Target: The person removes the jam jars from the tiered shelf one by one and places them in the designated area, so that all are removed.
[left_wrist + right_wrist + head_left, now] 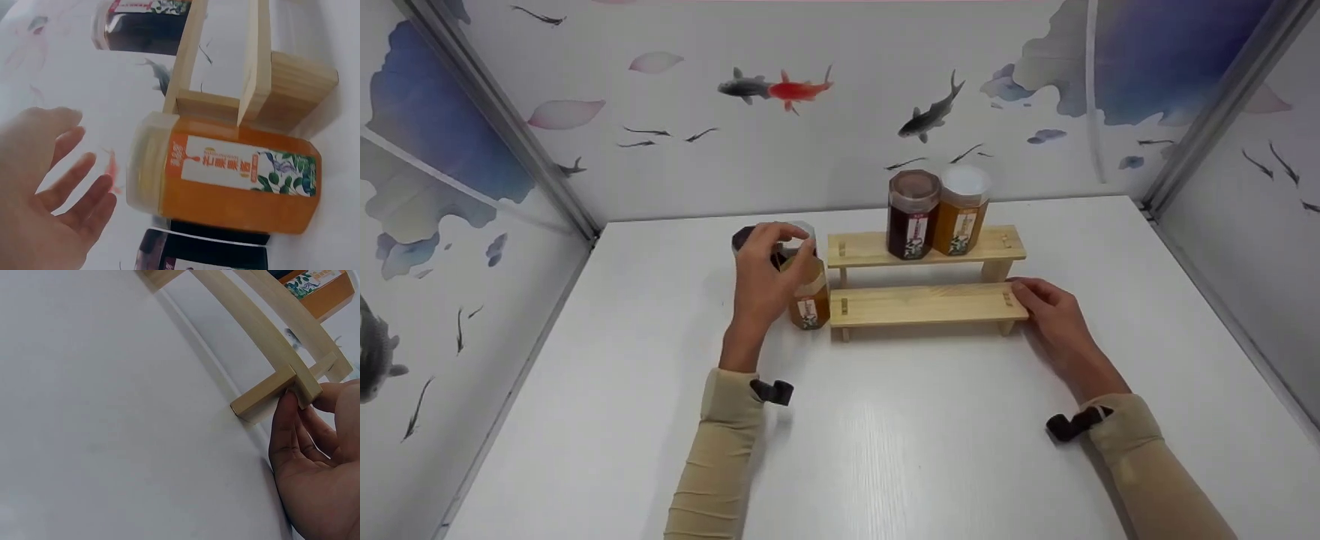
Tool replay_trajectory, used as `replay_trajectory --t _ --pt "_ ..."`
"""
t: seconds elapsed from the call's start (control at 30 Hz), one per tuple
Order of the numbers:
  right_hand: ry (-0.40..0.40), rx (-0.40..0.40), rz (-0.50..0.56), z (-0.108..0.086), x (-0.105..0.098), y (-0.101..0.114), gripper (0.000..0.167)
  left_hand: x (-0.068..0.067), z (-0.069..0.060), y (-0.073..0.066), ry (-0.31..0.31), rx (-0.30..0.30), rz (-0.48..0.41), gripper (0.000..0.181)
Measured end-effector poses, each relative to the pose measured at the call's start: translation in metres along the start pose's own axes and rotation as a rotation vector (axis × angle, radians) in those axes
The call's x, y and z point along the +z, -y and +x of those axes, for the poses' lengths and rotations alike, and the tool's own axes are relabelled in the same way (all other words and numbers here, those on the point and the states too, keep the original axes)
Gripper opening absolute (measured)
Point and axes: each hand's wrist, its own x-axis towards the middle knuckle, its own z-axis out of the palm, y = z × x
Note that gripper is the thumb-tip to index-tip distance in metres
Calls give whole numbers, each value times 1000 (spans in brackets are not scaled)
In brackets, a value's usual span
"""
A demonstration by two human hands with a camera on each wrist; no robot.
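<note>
OK, landmark is the two-step wooden rack [922, 305] on the white table [885, 435]; sides as the person sees them. Right hand [1054, 319] is at the rack's right end, pinching the lower shelf [256, 332] at its corner, thumb on one face, fingertips under the other. Left hand [765, 277] is off the rack's left end, above the jars there; fingers apart and loosely bent, nothing between them (left wrist view shows a gap to the nearest lid).

Mango jam jar [242, 174], amber with a pale lid, stands upright just beside the rack's left end; can't tell if it touches. Further left and back from the rack: a dark jar [743, 237], plus a white-lidded jar [802, 228] mostly hidden by the left hand.

On the rack's upper shelf [866, 249]: brown-lidded dark jar [911, 217] near the middle, white-lidded amber jar [962, 214] close on its right, both upright. Fish-print wall [675, 176] behind the rack.
</note>
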Motion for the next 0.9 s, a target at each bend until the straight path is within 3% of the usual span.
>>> replay_trajectory --t 0.3,0.4,0.5,0.67,0.9 --pt "-6 22 -5 -2 -2 3 64 35 12 -47 -151 270 -64 16" --pt "1 24 12 -2 0 2 64 52 17 -63 -174 327 -99 15" --pt "-4 29 13 -2 0 2 65 74 22 -72 -157 356 -111 16" --pt "-5 25 43 -1 2 1 65 108 30 -69 -150 313 -75 23" --pt "8 -17 85 -1 2 0 62 129 33 -52 -83 152 -45 52"
